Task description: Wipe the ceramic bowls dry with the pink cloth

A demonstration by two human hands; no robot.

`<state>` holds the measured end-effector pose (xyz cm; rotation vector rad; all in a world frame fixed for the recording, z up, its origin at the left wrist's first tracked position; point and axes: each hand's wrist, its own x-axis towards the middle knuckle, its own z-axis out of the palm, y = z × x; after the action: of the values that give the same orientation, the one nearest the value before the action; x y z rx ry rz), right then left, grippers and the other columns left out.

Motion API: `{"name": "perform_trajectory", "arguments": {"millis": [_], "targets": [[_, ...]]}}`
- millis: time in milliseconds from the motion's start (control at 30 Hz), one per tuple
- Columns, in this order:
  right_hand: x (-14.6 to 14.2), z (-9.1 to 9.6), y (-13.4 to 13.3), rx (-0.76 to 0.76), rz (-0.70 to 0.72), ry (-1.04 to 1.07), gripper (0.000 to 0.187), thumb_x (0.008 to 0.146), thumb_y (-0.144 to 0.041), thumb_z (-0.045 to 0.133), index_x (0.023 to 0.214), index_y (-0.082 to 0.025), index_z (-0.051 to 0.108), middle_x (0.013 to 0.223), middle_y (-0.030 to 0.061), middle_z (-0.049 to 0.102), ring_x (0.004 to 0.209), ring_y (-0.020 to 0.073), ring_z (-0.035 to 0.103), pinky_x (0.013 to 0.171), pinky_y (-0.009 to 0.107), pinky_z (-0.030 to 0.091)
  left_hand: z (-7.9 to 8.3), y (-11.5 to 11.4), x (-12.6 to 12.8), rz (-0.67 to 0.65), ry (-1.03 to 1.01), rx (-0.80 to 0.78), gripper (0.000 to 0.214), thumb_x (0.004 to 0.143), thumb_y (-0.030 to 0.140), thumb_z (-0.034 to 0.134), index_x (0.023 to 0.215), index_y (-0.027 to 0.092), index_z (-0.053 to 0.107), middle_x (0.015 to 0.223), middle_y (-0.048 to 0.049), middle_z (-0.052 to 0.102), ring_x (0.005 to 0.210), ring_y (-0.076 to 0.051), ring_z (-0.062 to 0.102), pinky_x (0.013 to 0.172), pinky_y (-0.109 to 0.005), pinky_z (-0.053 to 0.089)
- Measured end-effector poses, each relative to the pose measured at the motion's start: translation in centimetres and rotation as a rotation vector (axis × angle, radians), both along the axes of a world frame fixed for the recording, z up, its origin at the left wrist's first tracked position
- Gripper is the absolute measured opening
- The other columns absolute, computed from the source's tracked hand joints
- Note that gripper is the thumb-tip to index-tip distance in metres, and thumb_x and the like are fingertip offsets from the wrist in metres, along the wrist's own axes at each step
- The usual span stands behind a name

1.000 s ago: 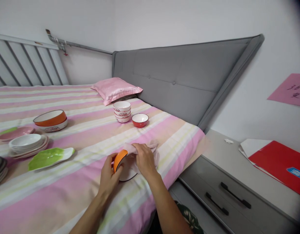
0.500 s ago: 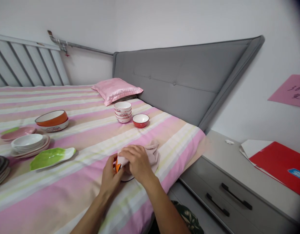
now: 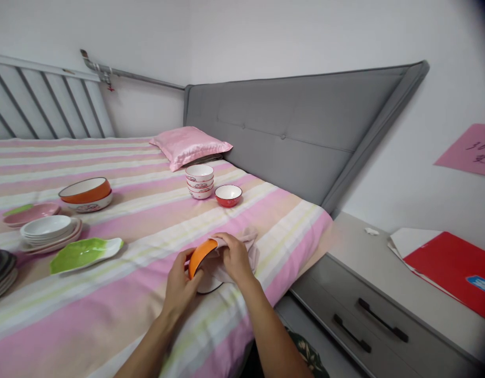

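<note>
An orange bowl [image 3: 202,256] with a dark rim and pale inside is tipped on its side above the bed. My left hand [image 3: 182,279] grips its left edge, thumb on the inside and fingers behind. On the bowl's right side, my right hand [image 3: 235,258] is closed on a pale pink cloth [image 3: 249,247], which runs into the bowl and hangs past its edge. Part of the cloth is hidden by the right hand. Beyond the hands, a small red bowl [image 3: 228,196] stands beside a stack of white bowls [image 3: 200,182].
To the left lie a green leaf-shaped dish [image 3: 82,255], stacked white dishes [image 3: 48,229], a pink dish [image 3: 33,214], dark plates [image 3: 2,273] and two larger bowls [image 3: 86,195]. A pink pillow [image 3: 192,146] rests near the grey headboard [image 3: 274,126]. A nightstand [image 3: 368,262] stands right.
My right hand has moved right and down with the cloth, from over the bowl's top to its right side. More of the orange outside now shows. My left hand keeps its hold.
</note>
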<state>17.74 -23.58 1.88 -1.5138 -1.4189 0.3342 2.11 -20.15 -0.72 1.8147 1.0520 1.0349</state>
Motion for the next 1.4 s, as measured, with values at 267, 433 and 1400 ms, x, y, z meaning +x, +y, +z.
{"name": "perform_trajectory", "arguments": {"millis": [267,433,1400], "targets": [[0.7,-1.4,0.3,-0.198,-0.119,0.076,0.055,0.071,-0.001,0.038,0.114,-0.025,0.064,0.105,0.0009,0.070,0.100,0.0155,0.063,0.087,0.024,0.047,-0.4,0.3,0.0,0.008,-0.009,-0.010,0.043,0.074,0.035,0.056,0.113,0.019,0.051,0.111,-0.0101,0.060,0.097,-0.027,0.060,0.079,-0.038,0.050],[0.6,-1.4,0.0,-0.256,-0.154,0.068,0.056,0.074,-0.002,0.040,0.116,-0.030,0.062,0.107,0.0003,0.070,0.103,0.0164,0.063,0.087,0.026,0.047,-0.3,0.3,-0.1,0.022,-0.010,-0.003,0.043,0.073,0.035,0.056,0.112,0.019,0.051,0.110,-0.0099,0.061,0.096,-0.027,0.061,0.077,-0.037,0.051],[-2.4,2.3,-1.2,0.096,0.077,-0.278,0.046,0.081,-0.001,0.042,0.099,-0.032,0.071,0.104,-0.0061,0.070,0.103,0.0133,0.056,0.093,0.026,0.036,0.1,-0.3,0.2,-0.002,0.003,0.120,0.041,0.065,0.022,0.053,0.106,0.017,0.053,0.103,-0.0076,0.061,0.096,-0.025,0.058,0.087,-0.038,0.047]]}}
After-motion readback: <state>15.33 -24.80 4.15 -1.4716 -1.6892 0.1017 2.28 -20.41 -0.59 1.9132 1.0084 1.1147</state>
